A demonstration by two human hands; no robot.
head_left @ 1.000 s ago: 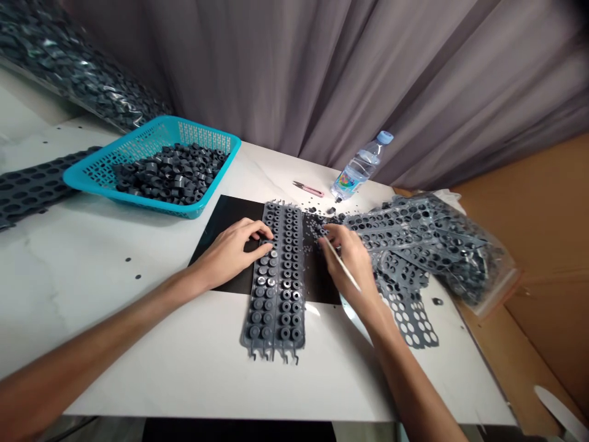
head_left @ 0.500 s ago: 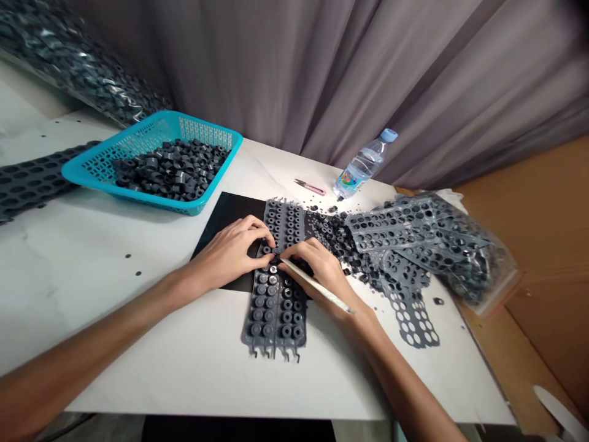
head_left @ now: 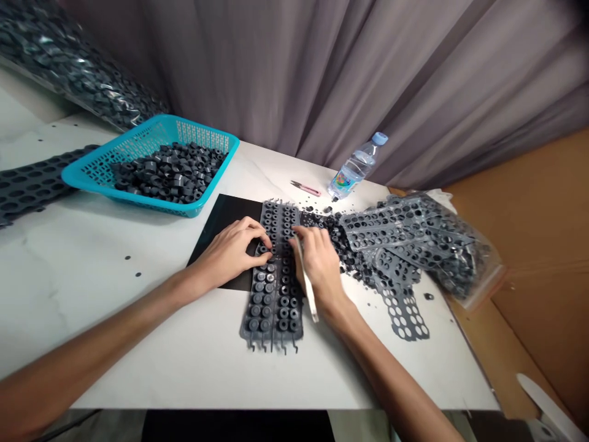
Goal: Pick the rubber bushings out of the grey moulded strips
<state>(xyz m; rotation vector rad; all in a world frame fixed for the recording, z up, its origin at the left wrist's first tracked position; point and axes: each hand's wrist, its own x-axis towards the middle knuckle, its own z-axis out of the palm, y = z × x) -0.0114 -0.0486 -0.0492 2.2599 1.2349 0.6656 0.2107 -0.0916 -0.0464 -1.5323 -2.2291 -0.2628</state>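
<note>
Your right hand (head_left: 319, 264) grips a slim white tool (head_left: 307, 282), its upper end between your fingers and thumb at the right edge of a dark grey moulded sheet (head_left: 273, 307). Your left hand (head_left: 237, 245) is curled over the sheet's left side, thumb and forefinger brought close together; you cannot tell from this view whether anything is pinched between them. The sheet lies lengthwise in front of you, set with columns of round, ring-like pieces, its far part over a black mat (head_left: 226, 212) and its near end, with thin hooked tails, on the white surface (head_left: 184, 362).

To your left, a turquoise basket (head_left: 138, 202) holds a heap of dark ring pieces (head_left: 170, 175), and a perforated strip (head_left: 37, 178) lies beside it. Behind the basket is a clear bag (head_left: 87, 67) full of dark parts. Beyond the mat you have pink-handled snips (head_left: 310, 190) and a water bottle (head_left: 354, 169) with a blue cap. On your right, small black bits (head_left: 352, 258) are scattered next to punched grey sheets (head_left: 391, 227), which overlap a clear zip bag (head_left: 469, 270).
</note>
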